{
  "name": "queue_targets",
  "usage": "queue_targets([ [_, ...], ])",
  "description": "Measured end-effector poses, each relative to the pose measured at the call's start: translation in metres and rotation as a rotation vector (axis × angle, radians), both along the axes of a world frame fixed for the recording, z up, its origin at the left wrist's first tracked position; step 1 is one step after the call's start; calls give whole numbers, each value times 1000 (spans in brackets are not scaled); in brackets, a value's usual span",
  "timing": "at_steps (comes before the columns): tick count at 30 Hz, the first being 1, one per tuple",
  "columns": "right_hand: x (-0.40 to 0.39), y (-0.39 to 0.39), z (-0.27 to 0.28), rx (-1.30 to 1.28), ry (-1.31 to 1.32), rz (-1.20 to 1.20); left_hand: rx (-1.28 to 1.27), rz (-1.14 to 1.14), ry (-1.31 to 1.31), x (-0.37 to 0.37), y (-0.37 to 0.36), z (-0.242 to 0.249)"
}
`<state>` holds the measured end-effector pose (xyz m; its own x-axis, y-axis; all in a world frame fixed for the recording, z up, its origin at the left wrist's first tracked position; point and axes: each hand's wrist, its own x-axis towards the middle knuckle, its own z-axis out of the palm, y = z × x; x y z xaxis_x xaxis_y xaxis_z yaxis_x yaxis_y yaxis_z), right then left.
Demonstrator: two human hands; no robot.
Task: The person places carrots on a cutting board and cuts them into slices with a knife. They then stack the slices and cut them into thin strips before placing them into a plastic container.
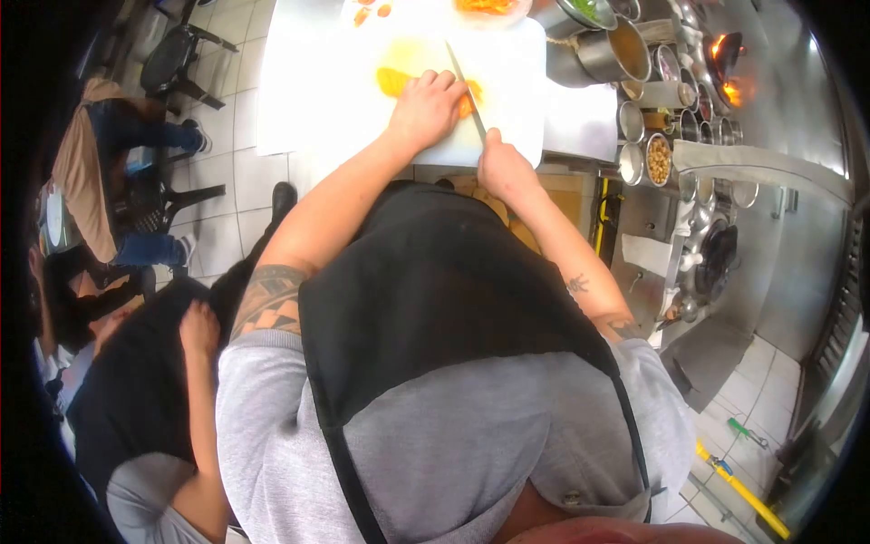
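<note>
My right hand (506,168) is wrapped round the handle of a kitchen knife (467,86), its blade pointing away from me across a white cutting board (521,113). Close to the left of the blade, my left hand (426,111) presses down with curled fingers on an orange vegetable (466,104), perhaps carrot; the hand covers most of it. A yellow-orange piece (391,82) shows beyond the knuckles, blurred by glare. Farther up lie several small orange pieces (362,15), near a bowl of shredded orange vegetable (489,5).
A metal pot of brown liquid (625,50) and several metal containers, one with light brown chunks (659,159), stand to the right. Flames (729,91) burn beyond them. At left are a person in a black apron (136,390), seated people and a black chair (172,63).
</note>
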<state>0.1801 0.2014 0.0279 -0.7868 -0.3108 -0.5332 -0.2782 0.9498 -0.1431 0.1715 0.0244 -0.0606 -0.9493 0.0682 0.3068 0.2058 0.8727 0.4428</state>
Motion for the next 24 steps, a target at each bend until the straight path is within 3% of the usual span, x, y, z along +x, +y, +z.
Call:
queue_targets([
  [2, -11, -2, -4, 6, 3, 8, 24, -1, 34, 2, 0, -3],
  [7, -2, -6, 47, 41, -67, 43, 2, -2, -6, 1, 0, 3],
  [11, -4, 2, -10, -2, -29, 0, 56, -1, 55, -2, -1, -4],
  [20, -18, -5, -22, -51, 12, -18, 116, -68, 47, 0, -9, -7],
  [24, -17, -13, 24, 0, -36, -5, 68, -51, 27, 0, -9, -3],
])
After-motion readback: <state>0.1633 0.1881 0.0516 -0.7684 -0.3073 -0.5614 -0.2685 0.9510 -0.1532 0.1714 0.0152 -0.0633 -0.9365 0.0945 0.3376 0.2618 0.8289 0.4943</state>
